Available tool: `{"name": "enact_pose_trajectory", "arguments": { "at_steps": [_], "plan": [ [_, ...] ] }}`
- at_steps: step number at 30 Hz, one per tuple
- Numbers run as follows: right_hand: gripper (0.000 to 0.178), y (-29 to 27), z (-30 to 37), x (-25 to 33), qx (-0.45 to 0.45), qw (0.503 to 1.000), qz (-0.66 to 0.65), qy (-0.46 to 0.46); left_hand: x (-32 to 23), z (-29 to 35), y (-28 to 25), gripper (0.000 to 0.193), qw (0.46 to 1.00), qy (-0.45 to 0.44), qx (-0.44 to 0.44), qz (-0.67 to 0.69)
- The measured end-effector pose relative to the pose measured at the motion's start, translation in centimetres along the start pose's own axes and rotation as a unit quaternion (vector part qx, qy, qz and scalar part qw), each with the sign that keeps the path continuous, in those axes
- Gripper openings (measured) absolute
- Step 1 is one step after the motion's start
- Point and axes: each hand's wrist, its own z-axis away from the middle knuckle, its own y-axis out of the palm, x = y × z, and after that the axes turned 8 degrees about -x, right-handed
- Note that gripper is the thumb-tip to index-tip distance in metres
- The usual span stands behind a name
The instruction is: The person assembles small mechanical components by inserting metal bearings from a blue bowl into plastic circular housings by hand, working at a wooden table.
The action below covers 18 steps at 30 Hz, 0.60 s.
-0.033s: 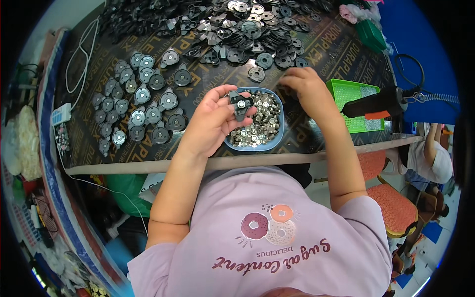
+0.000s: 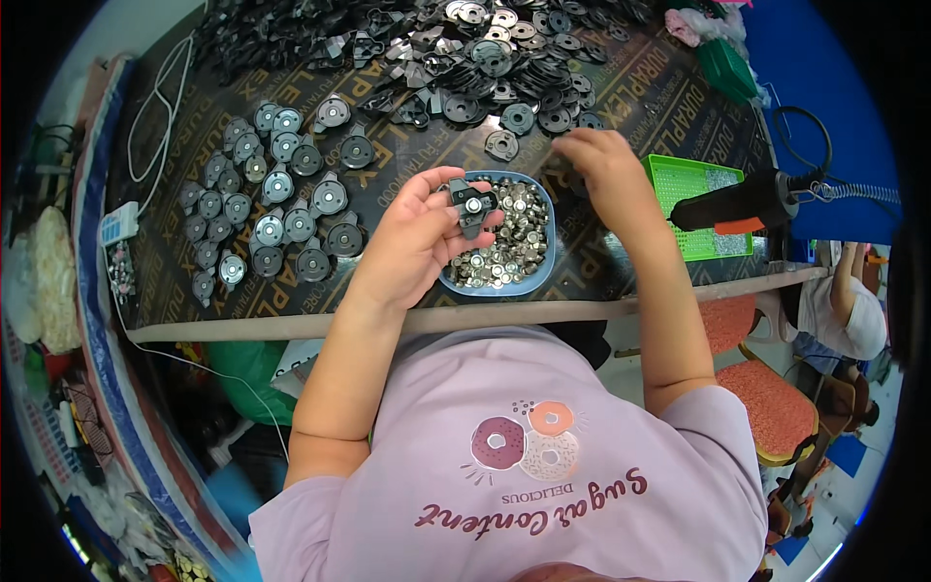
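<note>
Over the bowl (image 2: 510, 290), the left hand (image 2: 415, 228) held the part (image 2: 473, 206) with its length pointing away from the body, while the disc (image 2: 501, 151) lay left of the right hand (image 2: 611, 177), whose grip I could not tell.

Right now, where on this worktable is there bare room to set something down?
Bare dark tabletop shows between the blue plastic tub of small silver pieces and the right forearm, and between the heaped black-and-silver parts and the green perforated tray. Crowded: the far side, under that heap, and the left, under round grey discs.
</note>
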Motion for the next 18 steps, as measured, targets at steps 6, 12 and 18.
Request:
{"name": "enact_pose_trajectory", "arguments": {
  "at_steps": [6,12,18],
  "plan": [
    [0.047,-0.1,2.6,-0.2,0.073,0.993,0.003,0.092,0.1,-0.2,0.1,0.045,1.0,0.006,0.019,0.008],
    [0.048,-0.1,2.0,0.8,0.047,0.926,-0.308,0.216,0.5,-0.1,0.8,0.048,0.999,-0.01,0.03,0.006],
    [0.024,0.1,1.6,3.7,0.001,0.811,-0.553,0.189,1.2,-0.3,1.5,0.044,0.999,-0.017,0.034,0.006]
  ]
}}
